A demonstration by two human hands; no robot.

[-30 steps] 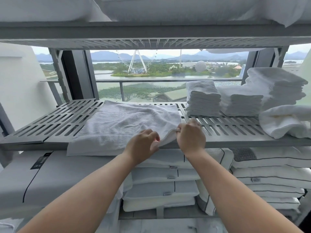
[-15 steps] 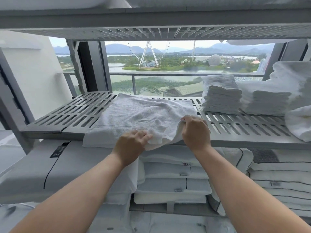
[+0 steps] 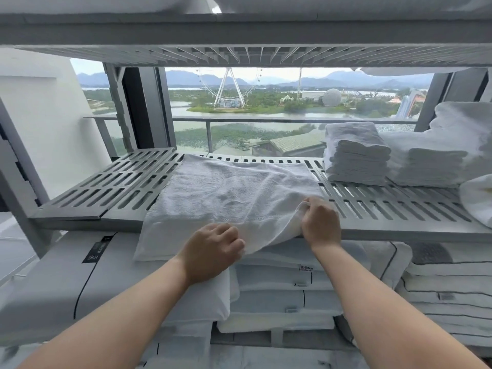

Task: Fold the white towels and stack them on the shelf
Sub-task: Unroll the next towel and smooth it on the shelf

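White terry towel [image 3: 234,193] spread mid grey slotted shelf [image 3: 111,193], front hem hanging over front edge. Right grip [image 3: 320,222] pinching raised near-right corner; left grip [image 3: 213,251] clenched on hanging hem. Towel body lies ahead of both grips, toward rear edge; fold likely goes forward.
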